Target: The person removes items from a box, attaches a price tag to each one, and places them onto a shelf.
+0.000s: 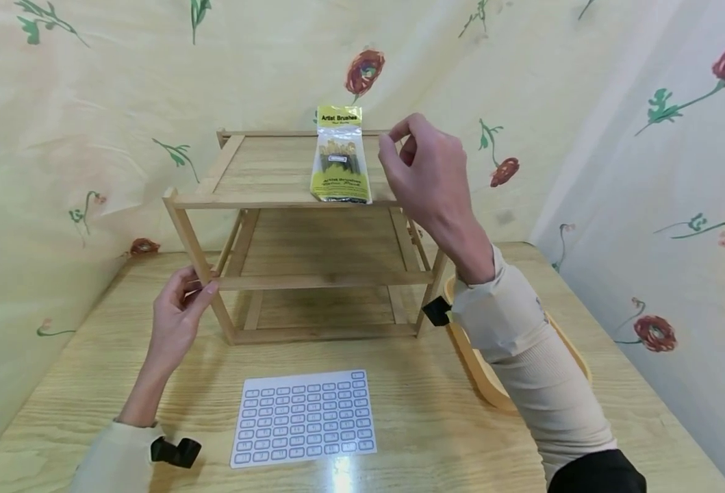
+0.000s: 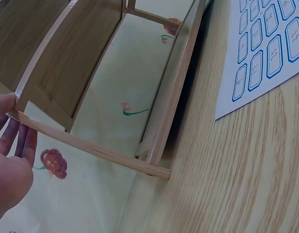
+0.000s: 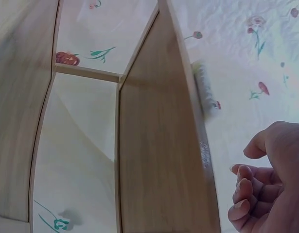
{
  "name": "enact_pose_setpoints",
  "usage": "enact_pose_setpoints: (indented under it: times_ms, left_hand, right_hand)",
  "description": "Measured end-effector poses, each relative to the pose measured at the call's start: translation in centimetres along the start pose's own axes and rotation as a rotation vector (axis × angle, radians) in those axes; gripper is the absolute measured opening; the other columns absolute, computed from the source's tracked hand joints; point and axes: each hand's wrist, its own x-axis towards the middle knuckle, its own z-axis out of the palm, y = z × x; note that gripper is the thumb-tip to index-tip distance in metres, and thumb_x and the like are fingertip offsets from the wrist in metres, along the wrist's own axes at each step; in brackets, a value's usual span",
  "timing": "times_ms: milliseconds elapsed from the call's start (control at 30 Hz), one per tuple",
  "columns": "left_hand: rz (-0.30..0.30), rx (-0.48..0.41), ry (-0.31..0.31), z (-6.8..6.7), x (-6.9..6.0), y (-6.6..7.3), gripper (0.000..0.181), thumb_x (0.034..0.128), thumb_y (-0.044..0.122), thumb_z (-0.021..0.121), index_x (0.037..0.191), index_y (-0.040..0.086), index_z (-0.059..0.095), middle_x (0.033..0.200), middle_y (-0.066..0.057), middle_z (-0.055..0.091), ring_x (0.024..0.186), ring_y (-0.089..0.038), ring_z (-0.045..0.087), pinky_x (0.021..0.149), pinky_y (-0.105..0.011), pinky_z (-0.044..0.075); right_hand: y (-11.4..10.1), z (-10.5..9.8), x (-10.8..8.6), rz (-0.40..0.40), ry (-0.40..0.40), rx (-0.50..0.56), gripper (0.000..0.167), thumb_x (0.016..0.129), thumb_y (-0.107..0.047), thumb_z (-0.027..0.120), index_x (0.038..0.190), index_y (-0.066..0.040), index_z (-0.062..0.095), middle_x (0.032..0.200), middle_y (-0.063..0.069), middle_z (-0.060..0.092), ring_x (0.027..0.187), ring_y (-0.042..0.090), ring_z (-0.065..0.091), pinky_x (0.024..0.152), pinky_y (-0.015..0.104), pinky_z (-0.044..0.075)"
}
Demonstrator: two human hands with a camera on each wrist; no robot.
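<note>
A three-tier wooden shelf rack (image 1: 325, 281) stands on the table in the head view. My left hand (image 1: 180, 308) holds its front left leg where the middle shelf joins, thumb in front; the left wrist view shows the fingers (image 2: 28, 143) against the leg. On the top shelf lies a yellow and clear packet of artist brushes (image 1: 340, 168), its lower end at the front edge. Just right of the packet, my right hand (image 1: 433, 171) hovers above the shelf, fingers loosely curled. The right wrist view shows a gap between its thumb (image 3: 256, 148) and fingers, with nothing held.
A white sheet of blue-framed labels (image 1: 303, 418) lies on the table in front of the rack. To the right, partly behind my right forearm, is an orange-rimmed tray (image 1: 482, 383). Flower-patterned cloth (image 1: 276, 68) hangs behind and at both sides.
</note>
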Motion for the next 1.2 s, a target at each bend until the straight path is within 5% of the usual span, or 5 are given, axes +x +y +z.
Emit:
enact_pose_setpoints:
  times_ms: [467,700,933,1200]
  left_hand:
    - [0.026,0.035,-0.004,0.2,0.2,0.1,0.030,0.0989,-0.014,0.057,0.129,-0.014,0.055,0.106,0.002,0.067,0.097,-0.008,0.060,0.084,-0.016,0.051]
    - [0.026,0.068,-0.010,-0.2,0.1,-0.1,0.029,0.1007,-0.008,0.059,0.129,-0.014,0.055,0.104,0.005,0.067,0.097,-0.009,0.060,0.084,-0.016,0.051]
    - [0.028,0.061,-0.012,-0.4,0.1,-0.1,0.028,0.1001,-0.008,0.060,0.127,-0.001,0.065,0.106,0.004,0.070,0.100,-0.010,0.062,0.084,-0.017,0.052]
    - [0.045,0.092,-0.023,-0.8,0.0,0.0,0.029,0.1008,-0.003,0.063,0.130,-0.003,0.065,0.111,0.007,0.072,0.103,-0.012,0.065,0.084,-0.016,0.053]
  right_hand:
    - [1.4,-2.3,-4.0,-0.140,0.040,0.023,0.009,0.097,-0.001,0.062,0.095,0.006,0.068,0.062,0.007,0.053,0.054,0.015,0.045,0.054,0.023,0.034]
    - [2.5,-3.0,-5.5,-0.130,0.041,0.029,0.010,0.098,-0.002,0.064,0.095,0.007,0.068,0.063,0.009,0.056,0.054,0.014,0.047,0.054,0.019,0.036]
    - [3.5,-3.3,-7.1,-0.107,0.031,0.056,0.009,0.097,-0.001,0.065,0.096,0.008,0.068,0.063,0.008,0.056,0.053,0.013,0.047,0.053,0.016,0.036]
    - [4.6,-3.5,-8.8,-0.081,-0.008,0.079,0.006,0.096,0.003,0.064,0.096,0.008,0.068,0.065,0.008,0.058,0.052,0.013,0.046,0.051,0.016,0.035]
